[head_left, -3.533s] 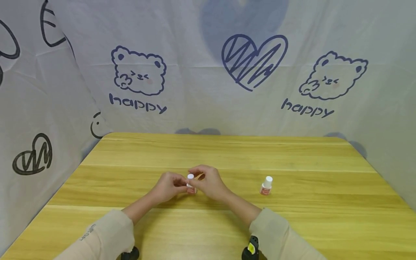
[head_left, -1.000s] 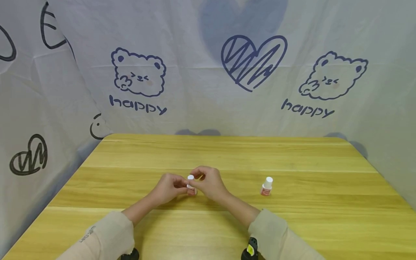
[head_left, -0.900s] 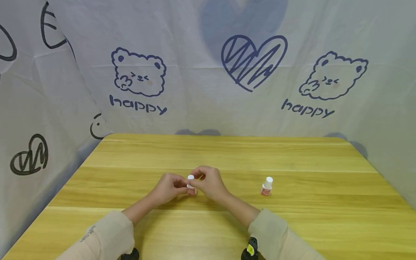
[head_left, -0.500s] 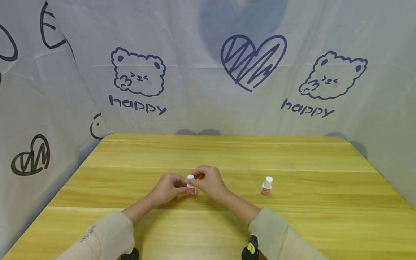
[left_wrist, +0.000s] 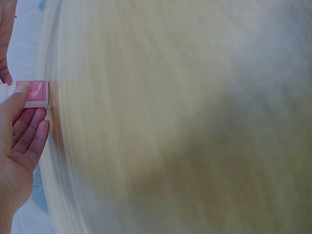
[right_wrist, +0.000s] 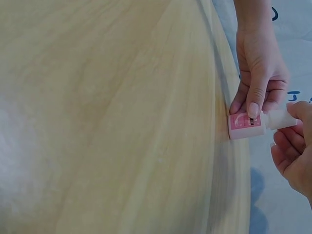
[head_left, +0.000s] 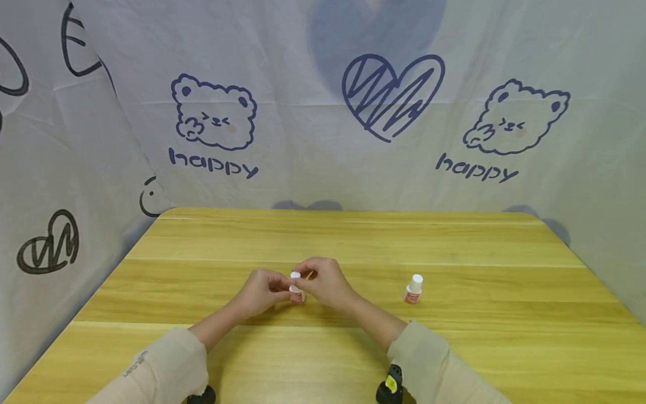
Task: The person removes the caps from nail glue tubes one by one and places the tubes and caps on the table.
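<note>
- Head view: wood-grain table point(head_left: 323, 238); I see two bare hands together a little left of its middle. On the left, the left hand point(head_left: 261, 293) pinches the lower part of a small white bottle point(head_left: 298, 298) with a pinkish label. Bottle upright.
- Head view: on the right, the right hand point(head_left: 325, 284) pinches the bottle's white cap point(head_left: 295, 275), thumb crossing in front.
- Head view: second bottle point(head_left: 413, 292), similar look, capped, upright on the table to the right, well apart from both hands.
- Head view: pale sleeves point(head_left: 174, 359) on the near side; white cloth point(head_left: 303, 73) beyond the far edge, printed with bears, a heart and "happy".
- Left wrist view: left thumb lies on the pink label, fingers behind and below. Right hand only partly in frame; from here alone I cannot tell its grip.
- Right wrist view: my clearest look. Left thumb on label; right thumb and fingers on the cap, which lines up with the bottle's body. Cannot tell whether it sits loose or tight.
</note>
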{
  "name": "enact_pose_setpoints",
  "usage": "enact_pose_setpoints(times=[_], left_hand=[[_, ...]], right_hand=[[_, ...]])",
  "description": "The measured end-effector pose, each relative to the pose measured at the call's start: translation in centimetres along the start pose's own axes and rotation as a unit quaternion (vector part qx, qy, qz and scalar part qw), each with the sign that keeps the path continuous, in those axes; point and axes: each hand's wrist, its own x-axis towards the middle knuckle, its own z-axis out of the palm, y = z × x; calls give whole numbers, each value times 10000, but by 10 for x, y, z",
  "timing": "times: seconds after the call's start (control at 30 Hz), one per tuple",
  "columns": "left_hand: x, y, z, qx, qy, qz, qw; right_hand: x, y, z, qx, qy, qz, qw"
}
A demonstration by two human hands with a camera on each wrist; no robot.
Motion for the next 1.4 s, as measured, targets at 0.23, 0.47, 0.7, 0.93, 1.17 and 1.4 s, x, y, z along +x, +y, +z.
enact_pose_setpoints(times=[0.23,0.47,0.7,0.93,1.17,1.4], left_hand=[[1,-8,0,-30,29,25,10000],[-1,5,1,152,43,27,9999],[-1,2,1,161,44,-35,9999],[2,-12,1,107,22,-27,9999],[2,-14,1,139,26,72,9999],[2,-13,2,146,67,-4,9999]], right_hand=[[2,-1,-3,53,-284,-29,9996],[2,-2,-5,-47,-407,-152,9990],[1,-2,-6,-101,-537,-76,9985],[-1,-1,-4,148,-403,-51,9991],[-3,5,3,28,131,150,9998],[-3,6,8,151,477,217,9985]])
